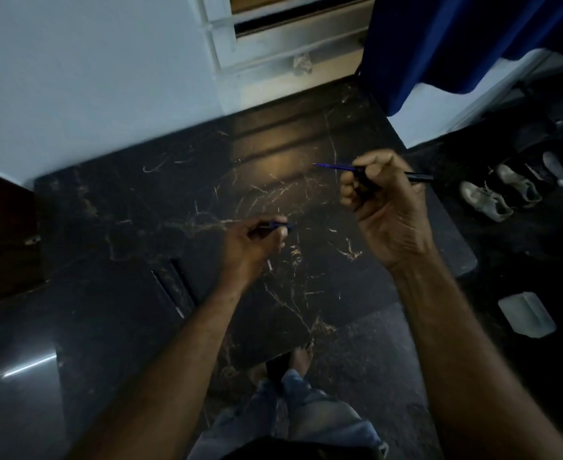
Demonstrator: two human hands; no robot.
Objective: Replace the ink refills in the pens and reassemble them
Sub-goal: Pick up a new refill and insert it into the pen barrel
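Note:
My right hand (383, 207) is raised above the dark marble table (114, 207) and closed around a pen (418, 176). The pen's black barrel sticks out to the right of the fist, and a blue refill (333, 166) with a fine tip points left from it. My left hand (253, 247) is lower, near the table's middle, pinching a short blue pen part (278, 225) between its fingertips. Two dark pens (174, 287) lie side by side on the table to the left of my left forearm.
A pale wall and a window frame (273, 44) stand behind the table, with a blue curtain (456, 44) at the upper right. Several shoes (506, 190) line the floor on the right, near a white container (527, 315). My foot (301, 356) shows below the table edge.

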